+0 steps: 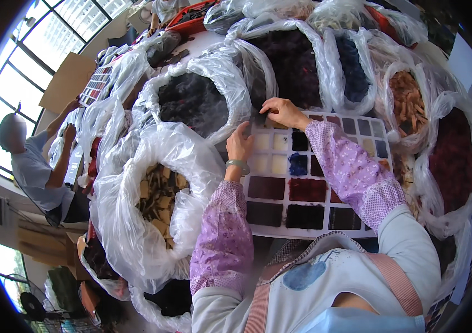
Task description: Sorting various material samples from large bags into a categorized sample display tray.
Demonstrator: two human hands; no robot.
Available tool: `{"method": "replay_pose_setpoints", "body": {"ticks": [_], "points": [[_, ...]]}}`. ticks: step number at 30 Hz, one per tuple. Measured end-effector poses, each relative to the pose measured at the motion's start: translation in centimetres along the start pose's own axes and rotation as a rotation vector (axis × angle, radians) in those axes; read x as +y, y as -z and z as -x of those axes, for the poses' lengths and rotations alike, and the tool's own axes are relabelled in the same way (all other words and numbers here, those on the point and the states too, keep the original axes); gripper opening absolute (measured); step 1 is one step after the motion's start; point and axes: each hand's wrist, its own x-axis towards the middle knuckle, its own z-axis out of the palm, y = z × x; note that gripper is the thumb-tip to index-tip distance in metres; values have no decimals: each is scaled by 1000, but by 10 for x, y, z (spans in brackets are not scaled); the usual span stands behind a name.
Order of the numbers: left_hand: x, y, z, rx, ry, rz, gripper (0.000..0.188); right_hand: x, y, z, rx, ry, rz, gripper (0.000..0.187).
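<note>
A white grid tray (276, 176) lies in front of me, its compartments filled with swatches in cream, black, blue, dark red and grey. At its left edge is my left hand (239, 146), fingers apart and slightly bent, with a bracelet on the wrist. Over the tray's far left corner, my right hand (287, 114) has its thumb and fingers pinched at a small dark piece (259, 116). That piece is partly hidden and blends with the dark surroundings. Both forearms wear purple patterned sleeves, and the right one covers part of the grid.
Clear plastic bags ring the tray. One holds black fluffy pieces (194, 102), another tan pieces (158, 200), others blue (354, 69), orange-brown (408, 102) and dark red material (451, 161). At the left, a co-worker (39, 166) reaches toward another grid tray (95, 86).
</note>
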Motion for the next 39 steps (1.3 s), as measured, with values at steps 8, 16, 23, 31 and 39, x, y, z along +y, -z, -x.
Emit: {"method": "replay_pose_setpoints", "body": {"ticks": [8, 16, 23, 31, 39], "points": [[-2, -10, -18, -50, -65, -68, 48, 11, 6, -2, 41, -409, -112, 16], [12, -6, -37, -420, 242, 1086, 51, -27, 14, -10, -41, -602, -638, 28], [8, 18, -28, -48, 311, 513, 15, -56, 19, -20, -9, -327, 57, 26], [17, 40, 20, 12, -142, -684, 21, 15, 21, -17, 160, -514, 5, 25], [15, -27, -41, -80, -269, -412, 29, -17, 37, -7, 251, -506, -137, 26]]}}
